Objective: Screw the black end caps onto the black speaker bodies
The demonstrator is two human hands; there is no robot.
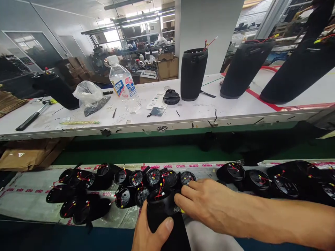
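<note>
A black cylinder [167, 230] with an open top and red wires [160, 194] rising from it stands upright at the bottom middle. Wrapped round its left side is my left hand [154, 232], thumb across the front. My right hand [200, 200] reaches in from the right, its fingers curled at the cylinder's upper right rim; a small yellow bit shows below them. What those fingertips hold is hidden. Just behind, similar black cylinders [154, 177] with red wires lie close together on the lower surface.
More black cylinders lie at the left [82, 211] and right [259, 181]. On the white shelf [125, 120] above stand a plastic bottle [124, 85], a plastic bag [89, 92], a hammer [32, 116], a round black part [171, 97] and upright black cylinders [193, 75].
</note>
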